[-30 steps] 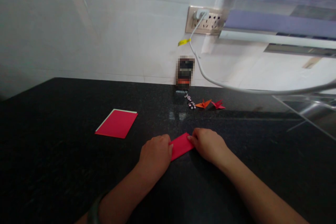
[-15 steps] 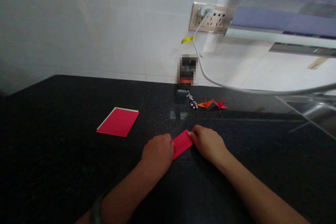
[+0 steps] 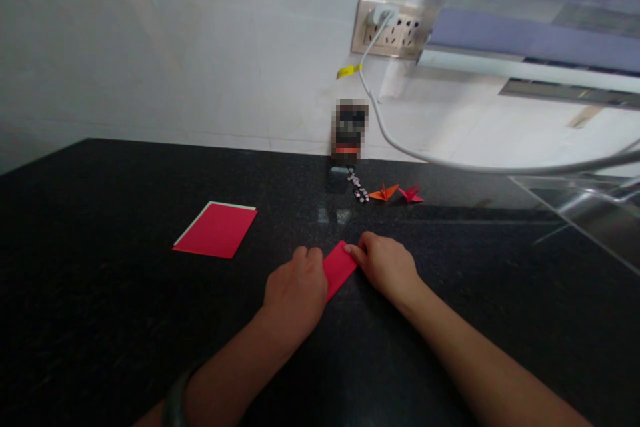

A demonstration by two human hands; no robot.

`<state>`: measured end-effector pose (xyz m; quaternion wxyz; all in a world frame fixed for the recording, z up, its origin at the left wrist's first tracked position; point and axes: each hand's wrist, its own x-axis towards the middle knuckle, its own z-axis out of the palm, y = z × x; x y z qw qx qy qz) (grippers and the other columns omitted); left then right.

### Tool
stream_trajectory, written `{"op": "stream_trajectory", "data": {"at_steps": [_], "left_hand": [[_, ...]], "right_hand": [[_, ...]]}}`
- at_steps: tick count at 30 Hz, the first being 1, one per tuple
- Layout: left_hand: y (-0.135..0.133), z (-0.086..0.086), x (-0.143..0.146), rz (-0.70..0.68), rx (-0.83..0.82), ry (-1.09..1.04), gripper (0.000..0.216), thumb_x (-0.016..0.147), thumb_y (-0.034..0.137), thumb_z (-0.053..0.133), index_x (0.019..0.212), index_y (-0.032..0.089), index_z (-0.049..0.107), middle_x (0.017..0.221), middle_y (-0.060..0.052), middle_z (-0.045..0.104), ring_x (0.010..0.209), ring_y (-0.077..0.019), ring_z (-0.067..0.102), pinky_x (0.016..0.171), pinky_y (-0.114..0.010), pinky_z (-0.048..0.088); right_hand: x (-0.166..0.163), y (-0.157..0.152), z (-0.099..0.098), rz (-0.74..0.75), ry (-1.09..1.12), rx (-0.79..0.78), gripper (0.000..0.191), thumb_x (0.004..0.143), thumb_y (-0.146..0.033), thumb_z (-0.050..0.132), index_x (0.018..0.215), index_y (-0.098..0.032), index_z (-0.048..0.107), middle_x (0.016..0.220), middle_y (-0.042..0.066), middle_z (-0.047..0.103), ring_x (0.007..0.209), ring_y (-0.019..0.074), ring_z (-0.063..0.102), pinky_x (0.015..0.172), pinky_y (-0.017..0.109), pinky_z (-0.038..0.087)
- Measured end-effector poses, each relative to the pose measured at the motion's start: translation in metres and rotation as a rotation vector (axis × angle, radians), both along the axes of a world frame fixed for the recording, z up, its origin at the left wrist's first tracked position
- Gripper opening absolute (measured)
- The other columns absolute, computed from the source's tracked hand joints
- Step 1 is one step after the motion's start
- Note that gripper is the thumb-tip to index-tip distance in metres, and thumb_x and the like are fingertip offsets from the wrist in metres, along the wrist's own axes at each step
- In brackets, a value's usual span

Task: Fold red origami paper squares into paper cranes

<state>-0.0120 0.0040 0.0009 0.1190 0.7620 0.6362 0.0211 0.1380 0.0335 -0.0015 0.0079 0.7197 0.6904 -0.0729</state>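
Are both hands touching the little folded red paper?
Touching. The head view shows the left hand lying over the near end of the folded red paper, and fingertips of the right hand pressing on its far corner.

The paper (image 3: 339, 268) is showing plain bright red. The stack (image 3: 216, 229) is showing the same red on top, with a pale whitish edge peeking out along 2 sides. The counter (image 3: 100, 293) is gleaming black with fine grey speckles. At the back, 1 orange crane (image 3: 384, 193) and 1 red crane (image 3: 411, 194) are standing out against it, beside a strip (image 3: 358, 187) showing black with white spots. The cable (image 3: 400, 147) is running white, wearing a yellow tag (image 3: 345, 71). The wall (image 3: 200, 67) is looking white.
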Motion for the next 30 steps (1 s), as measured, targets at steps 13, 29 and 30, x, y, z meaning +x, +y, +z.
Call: {"op": "stream_trajectory", "data": {"at_steps": [13,29,30], "left_hand": [[0.0,0.002,0.003,-0.01,-0.001,0.033,0.025,0.083,0.037,0.044,0.093,0.017,0.056,0.094,-0.007,0.053,0.077,-0.0205,0.06,0.058,-0.028,0.043],[0.0,0.001,0.004,-0.005,0.013,0.021,0.027,0.083,0.037,0.042,0.099,0.019,0.052,0.096,-0.008,0.053,0.08,-0.0211,0.06,0.063,-0.029,0.044],[0.001,0.0,0.003,-0.002,0.012,0.009,0.027,0.083,0.038,0.042,0.099,0.019,0.052,0.097,-0.008,0.053,0.08,-0.0206,0.06,0.064,-0.029,0.044]], "right_hand": [[0.002,0.001,-0.002,0.011,0.012,0.011,0.042,0.082,-0.055,0.039,0.085,-0.019,0.061,0.08,0.009,0.066,0.075,0.0241,0.063,0.06,0.03,0.042],[-0.009,-0.012,-0.004,0.165,0.187,0.107,0.027,0.081,-0.037,0.048,0.092,-0.015,0.059,0.1,0.01,0.051,0.087,0.0187,0.056,0.074,0.027,0.042],[-0.01,-0.013,-0.003,0.16,0.181,0.104,0.029,0.08,-0.038,0.049,0.095,-0.015,0.059,0.101,0.01,0.051,0.088,0.0196,0.056,0.075,0.028,0.042]]}}
